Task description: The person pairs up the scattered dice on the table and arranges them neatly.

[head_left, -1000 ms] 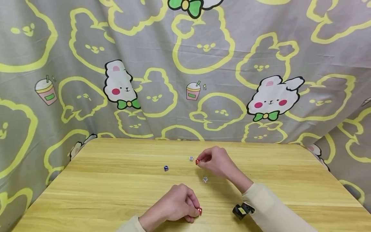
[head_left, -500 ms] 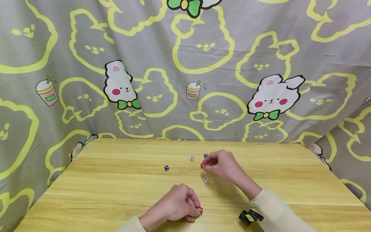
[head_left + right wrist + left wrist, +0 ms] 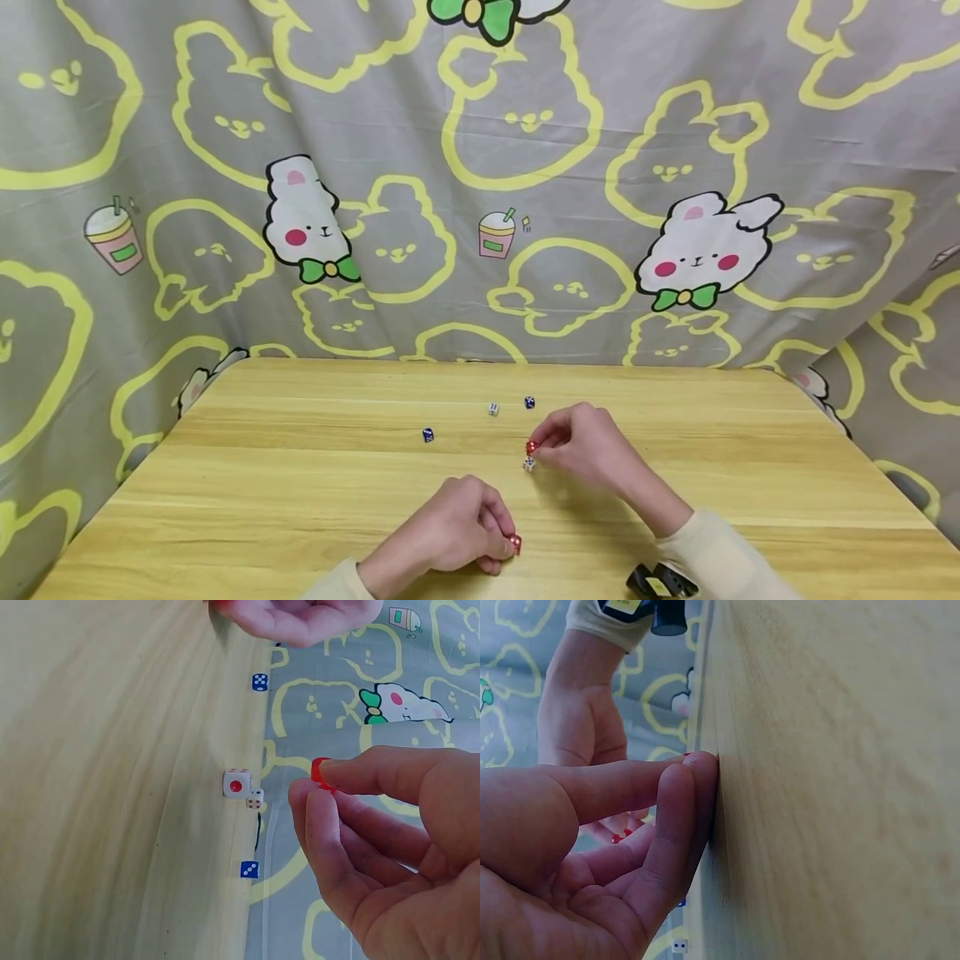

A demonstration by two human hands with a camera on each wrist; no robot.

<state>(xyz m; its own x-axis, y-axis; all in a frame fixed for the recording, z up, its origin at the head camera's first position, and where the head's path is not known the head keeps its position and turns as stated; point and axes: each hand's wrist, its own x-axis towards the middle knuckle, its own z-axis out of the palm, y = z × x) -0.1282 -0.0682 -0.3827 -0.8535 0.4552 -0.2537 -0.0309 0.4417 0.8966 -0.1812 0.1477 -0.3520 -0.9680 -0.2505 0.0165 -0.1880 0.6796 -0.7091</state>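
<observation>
My right hand [image 3: 587,446] pinches a red die [image 3: 321,771] between thumb and fingertips, held above the table. In the head view that die appears just behind a white die [image 3: 528,465], which rests on the tabletop. Nearer the front, my left hand [image 3: 467,525] pinches another red die [image 3: 515,544] low at the table surface; its fingers mostly hide that die in the left wrist view. Farther back lie a second white die [image 3: 493,409] and a blue die [image 3: 529,402]. Another blue die [image 3: 428,435] lies to their left.
The wooden table [image 3: 247,467] ends at the back against a grey curtain [image 3: 420,133] with yellow outlines and rabbit prints. A black wrist-worn device [image 3: 660,581] is on the right sleeve.
My right hand has moved back toward me and slightly right with its red die, uncovering the blue die at the back. My left hand has stayed in place.
</observation>
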